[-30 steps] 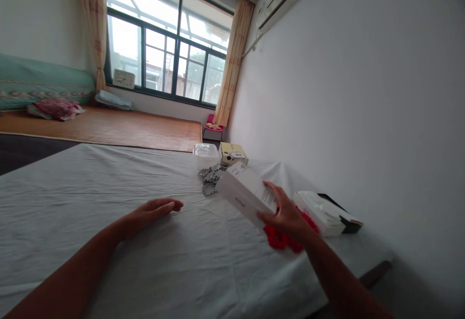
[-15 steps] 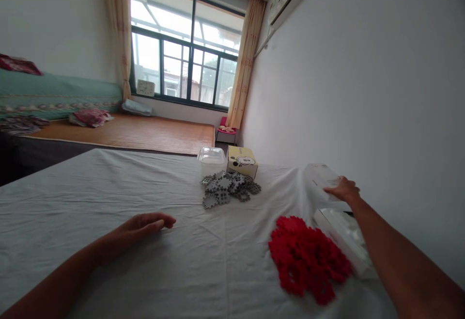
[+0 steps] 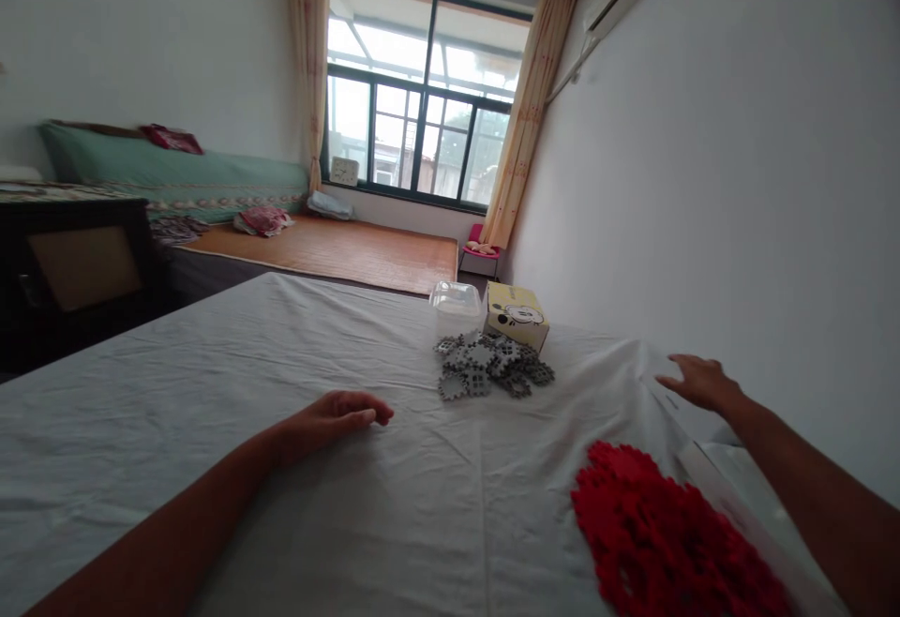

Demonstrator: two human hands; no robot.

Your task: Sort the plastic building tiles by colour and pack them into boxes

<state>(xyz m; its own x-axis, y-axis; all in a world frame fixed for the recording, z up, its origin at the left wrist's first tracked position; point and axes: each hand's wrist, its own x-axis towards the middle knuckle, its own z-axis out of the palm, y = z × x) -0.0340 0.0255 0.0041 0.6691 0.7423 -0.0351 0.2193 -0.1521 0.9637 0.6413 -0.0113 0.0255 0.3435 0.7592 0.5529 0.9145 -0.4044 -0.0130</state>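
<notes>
My left hand (image 3: 352, 415) is just over the white tablecloth (image 3: 394, 523), fingers loosely extended and holding nothing. Over the table's right edge by the wall, my right hand (image 3: 699, 383) is open, thumb apart from the fingers. Beneath it a pale shape with a small dark mark is hard to make out. A heap of red toothed pieces (image 3: 667, 533) lies on the cloth at the lower right. Beside the heap, partly behind my right forearm, is a whitish box (image 3: 738, 495). Grey toothed pieces (image 3: 492, 364) are piled farther back, nearest to my left hand.
Behind the grey pile stand a clear plastic container (image 3: 456, 306) and a yellow cartoon box (image 3: 518, 312). The white wall (image 3: 703, 176) borders the table's right side. Beyond the table are a bed with a mat (image 3: 337, 247), a dark cabinet (image 3: 77, 270) and a pink chair (image 3: 482, 240).
My right hand has let go of the whitish box, which has dropped lower at the table's right edge. The view has turned left; my left hand keeps its pose.
</notes>
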